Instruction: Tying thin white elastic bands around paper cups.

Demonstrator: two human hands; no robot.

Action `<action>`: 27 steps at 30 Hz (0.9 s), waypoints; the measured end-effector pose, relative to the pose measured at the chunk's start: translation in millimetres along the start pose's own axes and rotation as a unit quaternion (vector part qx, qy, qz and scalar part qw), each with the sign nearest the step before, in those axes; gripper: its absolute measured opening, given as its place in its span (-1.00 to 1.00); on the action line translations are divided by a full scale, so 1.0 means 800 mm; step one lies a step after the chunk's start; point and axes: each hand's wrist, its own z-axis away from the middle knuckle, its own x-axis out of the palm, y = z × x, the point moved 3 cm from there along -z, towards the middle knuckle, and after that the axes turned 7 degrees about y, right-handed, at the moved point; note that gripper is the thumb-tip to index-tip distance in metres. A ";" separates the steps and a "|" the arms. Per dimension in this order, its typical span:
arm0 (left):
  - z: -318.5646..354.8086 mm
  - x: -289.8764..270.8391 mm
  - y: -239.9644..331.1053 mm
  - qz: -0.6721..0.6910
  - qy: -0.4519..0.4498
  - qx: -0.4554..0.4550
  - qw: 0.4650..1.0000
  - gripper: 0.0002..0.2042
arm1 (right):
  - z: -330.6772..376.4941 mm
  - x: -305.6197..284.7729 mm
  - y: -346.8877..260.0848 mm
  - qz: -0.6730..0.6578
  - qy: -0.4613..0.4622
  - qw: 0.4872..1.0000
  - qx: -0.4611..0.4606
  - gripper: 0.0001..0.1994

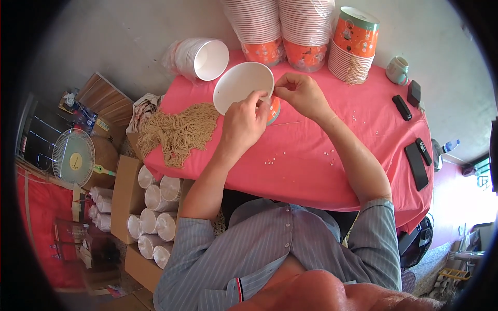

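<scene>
A paper bucket (239,85), white inside with an orange and green printed outside, lies tipped on the pink-covered table with its mouth turned toward me. My left hand (245,120) is closed on its near right rim, thumb and fingers on the wall. Close to the bucket's right side, my right hand (302,96) is pinched; what its fingertips hold is too small to make out. A thin cord (288,123) trails on the cloth from beneath the bucket. Left of my left hand lies a loose heap of tan cords (181,132).
Wrapped bucket stacks (306,31) and another stack (351,59) with cords hanging from it stand at the back. Small white beads (270,161) dot the pink cloth (311,181). A mug (398,70) and a phone (416,167) sit right; a carton (126,199) of wrapped white cups stands left.
</scene>
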 end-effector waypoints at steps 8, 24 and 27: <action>-0.053 0.004 -0.039 0.015 -0.123 -0.041 0.991 -0.67 | -0.005 0.002 0.011 0.003 -0.016 0.999 0.029 -0.82; -0.073 0.021 -0.042 -0.011 -0.184 -0.070 0.980 -0.72 | -0.014 0.013 0.049 -0.183 -0.057 0.976 0.107 -0.86; -0.076 0.023 -0.044 0.012 -0.208 -0.059 0.976 -0.75 | -0.015 0.015 0.050 -0.191 -0.051 0.974 0.113 -0.87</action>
